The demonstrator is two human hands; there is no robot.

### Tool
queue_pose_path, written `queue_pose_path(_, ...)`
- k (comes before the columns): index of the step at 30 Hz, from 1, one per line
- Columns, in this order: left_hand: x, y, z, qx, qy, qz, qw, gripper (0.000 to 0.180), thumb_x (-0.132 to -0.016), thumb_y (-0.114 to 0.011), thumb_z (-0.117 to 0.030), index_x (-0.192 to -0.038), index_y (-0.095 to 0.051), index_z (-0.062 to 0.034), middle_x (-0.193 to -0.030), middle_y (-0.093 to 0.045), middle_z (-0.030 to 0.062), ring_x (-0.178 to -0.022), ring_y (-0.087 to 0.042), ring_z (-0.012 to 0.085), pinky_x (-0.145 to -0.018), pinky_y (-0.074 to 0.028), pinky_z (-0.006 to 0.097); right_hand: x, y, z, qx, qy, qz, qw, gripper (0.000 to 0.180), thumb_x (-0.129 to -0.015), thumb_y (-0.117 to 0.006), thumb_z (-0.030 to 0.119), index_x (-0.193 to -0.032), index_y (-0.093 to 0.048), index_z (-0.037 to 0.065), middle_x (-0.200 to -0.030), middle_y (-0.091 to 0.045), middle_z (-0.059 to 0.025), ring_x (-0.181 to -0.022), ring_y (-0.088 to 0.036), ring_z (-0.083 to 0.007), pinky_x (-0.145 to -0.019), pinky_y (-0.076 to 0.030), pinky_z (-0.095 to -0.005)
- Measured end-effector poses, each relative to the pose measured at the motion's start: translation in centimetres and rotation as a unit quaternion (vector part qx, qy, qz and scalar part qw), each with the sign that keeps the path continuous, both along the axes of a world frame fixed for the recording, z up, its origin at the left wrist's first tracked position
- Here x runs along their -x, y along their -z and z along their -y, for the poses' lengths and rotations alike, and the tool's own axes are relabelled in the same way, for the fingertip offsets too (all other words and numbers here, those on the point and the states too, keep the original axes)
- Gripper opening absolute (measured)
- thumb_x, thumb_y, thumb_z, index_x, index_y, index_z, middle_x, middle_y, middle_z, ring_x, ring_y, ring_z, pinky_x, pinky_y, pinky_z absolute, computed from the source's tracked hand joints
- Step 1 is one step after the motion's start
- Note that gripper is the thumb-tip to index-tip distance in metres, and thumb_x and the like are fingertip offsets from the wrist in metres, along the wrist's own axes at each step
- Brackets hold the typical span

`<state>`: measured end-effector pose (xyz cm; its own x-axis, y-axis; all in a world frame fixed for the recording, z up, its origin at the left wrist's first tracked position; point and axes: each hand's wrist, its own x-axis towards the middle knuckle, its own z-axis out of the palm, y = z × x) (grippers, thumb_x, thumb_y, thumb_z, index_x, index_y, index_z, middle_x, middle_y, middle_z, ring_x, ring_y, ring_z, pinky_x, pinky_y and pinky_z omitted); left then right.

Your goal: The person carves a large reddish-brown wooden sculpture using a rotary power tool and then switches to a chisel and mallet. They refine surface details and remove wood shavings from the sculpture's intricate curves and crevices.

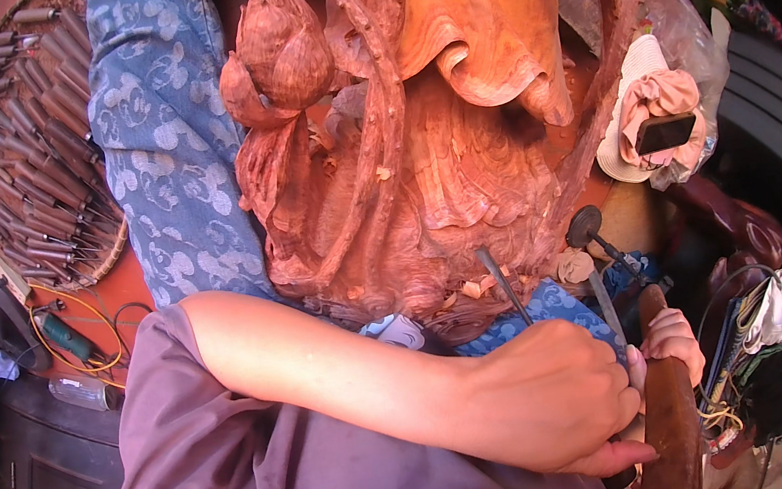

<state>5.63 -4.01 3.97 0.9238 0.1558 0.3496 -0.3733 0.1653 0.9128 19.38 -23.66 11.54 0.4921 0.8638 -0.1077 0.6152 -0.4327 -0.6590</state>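
Carving (486,169): upper end cut off by the top edge.
Left hand (561,401), below the carving: its curled palm is hidden, as is the stretch of metal shaft (501,279) inside the fist; whether the dark handle end (619,480) beneath belongs to that shaft cannot be told.
Right hand (675,342), below and right of the carving: palm and wrist out of sight; its hold on the wooden piece (674,430) is unclear.
Wooden piece: cut by the bottom edge.
Tool basket (120,249), left of the carving: partly behind the patterned trouser leg (168,136); many tips too small to tell.
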Motion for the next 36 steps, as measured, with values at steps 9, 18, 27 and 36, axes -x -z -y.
queue_pose_path(9,-1.8,0.5,-0.3,-0.003,-0.032,0.014,0.999,0.052,-0.081,-0.069,-0.052,-0.062,-0.051,-0.0073,-0.062,-0.050,0.0053,-0.054,-0.055,0.0216,-0.044,-0.042,0.035,0.8,0.4,-1.9,0.032,0.051,0.001,0.998,0.027,-0.072,-0.073,0.010,-0.080,-0.047,0.007,-0.069,-0.050,-0.0042,-0.064,-0.048,-0.0197,-0.066,-0.042,-0.0346)
queue_pose_path(18,-4.0,0.4,0.6,-0.031,-0.078,-0.058,0.995,0.048,-0.086,-0.065,-0.047,-0.067,-0.059,-0.0033,-0.061,-0.055,0.0066,-0.052,-0.059,0.0222,-0.045,-0.047,0.035,2.7,1.3,-4.3,-0.048,0.224,-0.079,0.970,0.028,-0.079,-0.066,0.027,-0.080,-0.046,0.008,-0.070,-0.047,-0.0018,-0.066,-0.047,-0.0168,-0.067,-0.039,-0.0312)
queue_pose_path(27,-5.1,0.6,0.7,-0.058,-0.121,-0.111,0.985,0.040,-0.088,-0.064,-0.040,-0.070,-0.062,-0.0047,-0.061,-0.057,0.0063,-0.051,-0.061,0.0231,-0.044,-0.048,0.035,-0.6,1.1,-2.9,0.027,0.106,-0.051,0.993,0.030,-0.076,-0.071,0.023,-0.088,-0.049,0.008,-0.078,-0.052,-0.0024,-0.073,-0.052,-0.0171,-0.074,-0.042,-0.0327)
queue_pose_path(36,-5.7,0.8,0.4,-0.058,-0.158,-0.162,0.972,0.045,-0.087,-0.065,-0.039,-0.056,-0.059,-0.0071,-0.052,-0.053,0.0065,-0.045,-0.057,0.0247,-0.038,-0.044,0.038,0.5,1.4,-0.6,0.018,0.150,-0.031,0.988,0.038,-0.073,-0.076,0.020,-0.097,-0.050,0.007,-0.087,-0.053,-0.0028,-0.083,-0.054,-0.0167,-0.080,-0.043,-0.0328)
